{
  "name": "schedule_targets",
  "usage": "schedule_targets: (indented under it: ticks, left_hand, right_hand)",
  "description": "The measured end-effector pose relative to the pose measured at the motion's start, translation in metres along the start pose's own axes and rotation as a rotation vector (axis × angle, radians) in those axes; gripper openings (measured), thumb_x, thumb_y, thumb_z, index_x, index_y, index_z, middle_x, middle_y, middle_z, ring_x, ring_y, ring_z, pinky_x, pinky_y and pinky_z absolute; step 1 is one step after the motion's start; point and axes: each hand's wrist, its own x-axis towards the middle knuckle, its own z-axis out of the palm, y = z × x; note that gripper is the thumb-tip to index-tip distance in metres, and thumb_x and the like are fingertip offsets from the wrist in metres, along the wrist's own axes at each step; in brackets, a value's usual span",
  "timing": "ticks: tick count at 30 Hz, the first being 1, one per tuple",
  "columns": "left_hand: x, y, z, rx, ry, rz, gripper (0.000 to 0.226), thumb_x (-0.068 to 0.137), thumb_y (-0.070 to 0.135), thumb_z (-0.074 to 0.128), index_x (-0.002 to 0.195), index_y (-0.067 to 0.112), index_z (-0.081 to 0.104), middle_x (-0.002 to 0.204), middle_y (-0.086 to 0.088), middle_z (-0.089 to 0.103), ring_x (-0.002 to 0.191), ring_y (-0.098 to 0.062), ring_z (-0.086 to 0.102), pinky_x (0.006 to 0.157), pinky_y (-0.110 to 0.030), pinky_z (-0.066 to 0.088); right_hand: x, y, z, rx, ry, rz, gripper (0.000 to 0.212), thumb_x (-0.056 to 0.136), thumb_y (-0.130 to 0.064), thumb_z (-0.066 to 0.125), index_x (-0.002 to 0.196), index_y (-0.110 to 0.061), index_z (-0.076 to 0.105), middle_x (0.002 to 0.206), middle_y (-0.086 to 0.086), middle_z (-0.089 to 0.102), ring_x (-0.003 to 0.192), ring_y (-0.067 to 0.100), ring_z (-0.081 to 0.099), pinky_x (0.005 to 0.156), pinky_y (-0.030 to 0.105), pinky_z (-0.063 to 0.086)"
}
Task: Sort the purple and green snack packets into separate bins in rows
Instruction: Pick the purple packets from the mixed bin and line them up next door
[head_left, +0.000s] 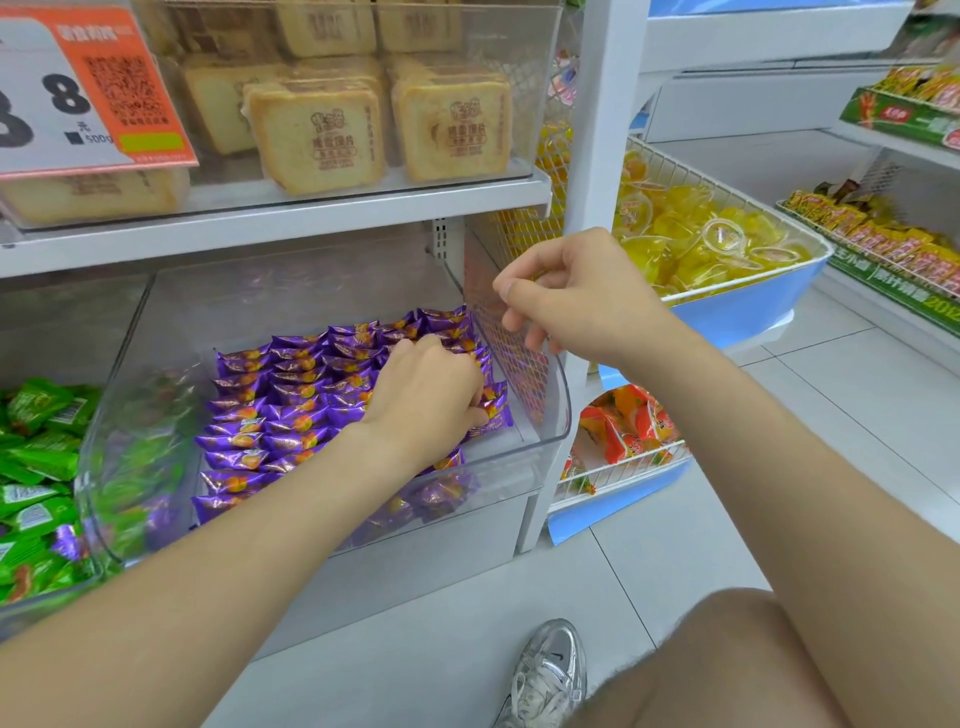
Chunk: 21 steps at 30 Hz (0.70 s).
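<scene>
Green packets (36, 457) lie heaped in the clear left bin (31, 618), with one stray purple wrapper (65, 540) among them, so the sorting looks unfinished. Beside it, the middle bin (550, 441) holds the purple packets (291, 405) in tidy rows across most of its floor. The left hand (431, 400) is down inside this bin at the right end of the rows. Its grip is curled round one purple packet (493, 410) that stands tilted near the right wall. The step in hand seems to be seating that packet in line.

The right hand (566, 296) hangs above the same wall, fingers curled in, its grip holding no packet. Whether the fingertips touch the clear rim I cannot tell.

The next move probably calls for laying the packet flat, then reaching left for the stray. The tall clear walls between the two bins stand in the way, so a hand would have to lift over them.

Overhead are a price tag (78, 88) and toast-shaped biscuits (317, 135). To the right, wire baskets carry yellow jelly cups (717, 244) and orange packets (623, 426). A silver shoe (550, 670) rests on the floor.
</scene>
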Motion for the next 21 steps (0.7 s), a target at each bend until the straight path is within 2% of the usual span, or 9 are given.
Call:
schedule_targets:
  ticks: [5,8,11,15,19,21]
  left_hand:
    - [0.001,0.001,0.001,0.027,0.041,0.033,0.021,0.092,0.047,0.068,0.084,0.028,0.073,0.081,0.007,0.069,0.091,-0.023,0.055,0.079,-0.037,0.033]
    - [0.001,-0.001,0.001,-0.007,0.045,0.034,0.021,0.09,0.048,0.068,0.087,0.029,0.073,0.084,0.008,0.07,0.091,-0.021,0.059,0.083,-0.037,0.04]
    - [-0.001,-0.004,-0.001,-0.034,0.061,0.024,0.02,0.088,0.05,0.07,0.088,0.03,0.073,0.082,0.009,0.069,0.09,-0.021,0.062,0.086,-0.039,0.043]
    - [-0.012,-0.015,-0.014,-0.106,0.07,-0.012,0.023,0.09,0.055,0.067,0.089,0.031,0.07,0.081,0.009,0.069,0.086,-0.02,0.064,0.082,-0.037,0.04]
    - [-0.05,-0.041,-0.04,-0.213,0.073,-0.105,0.019,0.092,0.045,0.062,0.084,0.03,0.068,0.078,0.01,0.07,0.08,-0.019,0.067,0.077,-0.037,0.053]
    - [-0.075,-0.059,-0.058,-0.238,0.102,-0.141,0.016,0.091,0.042,0.061,0.083,0.03,0.068,0.077,0.011,0.068,0.076,-0.018,0.065,0.072,-0.037,0.054]
  right_hand:
    - [-0.003,-0.001,0.001,-0.084,-0.051,-0.082,0.013,0.097,-0.015,0.063,0.095,-0.017,0.076,0.072,0.0,0.078,0.054,0.012,0.066,0.049,0.022,0.051]
    - [-0.003,-0.001,0.003,-0.135,-0.068,-0.138,0.014,0.096,-0.016,0.064,0.095,-0.021,0.077,0.072,-0.003,0.078,0.055,0.001,0.064,0.057,0.019,0.051]
    - [-0.004,-0.005,0.006,-0.168,-0.103,-0.176,0.013,0.097,-0.018,0.065,0.096,-0.023,0.077,0.07,-0.006,0.077,0.061,0.001,0.069,0.062,0.012,0.047]
    - [-0.007,-0.018,0.017,-0.225,-0.16,-0.23,0.013,0.095,-0.02,0.066,0.094,-0.024,0.078,0.068,-0.004,0.076,0.061,0.002,0.069,0.066,0.013,0.046]
    - [-0.016,-0.044,0.035,-0.332,-0.124,-0.32,0.014,0.091,-0.021,0.067,0.093,-0.024,0.08,0.07,-0.009,0.074,0.068,0.0,0.068,0.071,0.011,0.048]
    - [-0.024,-0.063,0.048,-0.356,-0.107,-0.387,0.014,0.091,-0.021,0.066,0.093,-0.023,0.08,0.073,-0.01,0.074,0.071,0.001,0.068,0.073,0.015,0.052]
